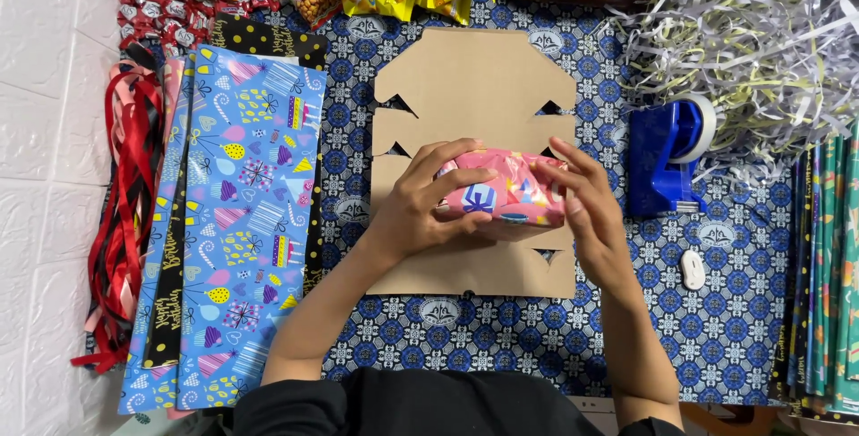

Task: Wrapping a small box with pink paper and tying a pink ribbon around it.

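Pink-wrapped parcel (506, 196) gripped by left hand (428, 199) and right hand (586, 208) over flat cardboard (474, 87).

The wrapped parcel (506, 192) is a small, box-shaped item fully covered in pink patterned gift paper bearing blue, white, yellow and orange motifs. It lies roughly level, long axis running left to right, over the middle of a flat brown cardboard cut-out (474, 87) with notched edges. The paper surface shows creases and a glossy sheen. Its left end is covered by the left hand (428, 206); its right end is touched by the right hand (586, 212).
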